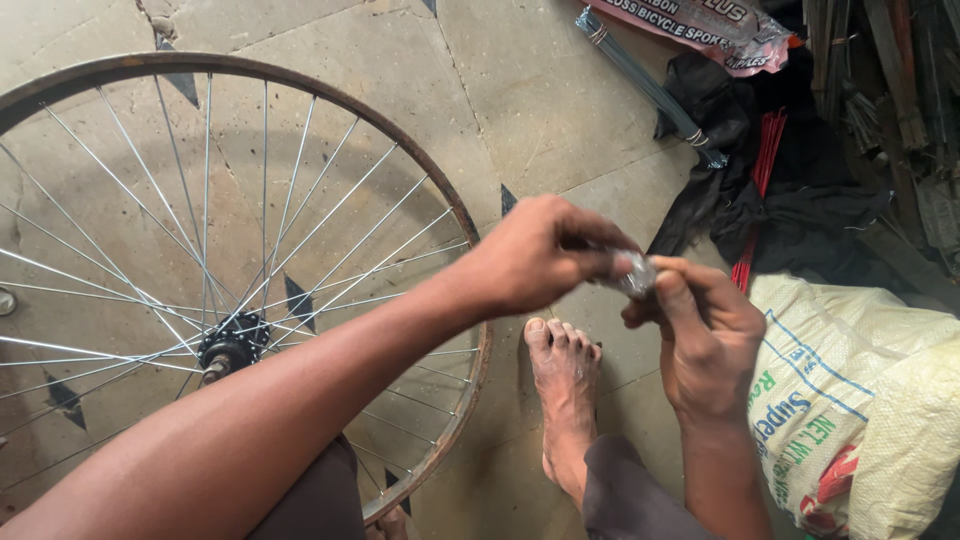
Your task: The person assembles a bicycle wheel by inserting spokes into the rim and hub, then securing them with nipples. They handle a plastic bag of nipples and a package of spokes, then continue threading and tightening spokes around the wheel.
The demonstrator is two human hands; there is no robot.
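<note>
We see the left hand (pixel 530 262) and the right hand (pixel 705 335) meeting above a bare foot (pixel 565 395) on the stone floor (pixel 540 90), each grip pinching a small clear plastic packet (pixel 636 273) held between their fingertips. A spoked bicycle wheel (pixel 215 250) lies flat on the floor under the left forearm, its dark hub (pixel 228 350) near the elbow. To the right sits a white woven sack (pixel 860 400), with black cloth (pixel 770 200), red rods (pixel 762 180) and a bundle of metal spokes (pixel 645 85) beyond the hands.
</note>
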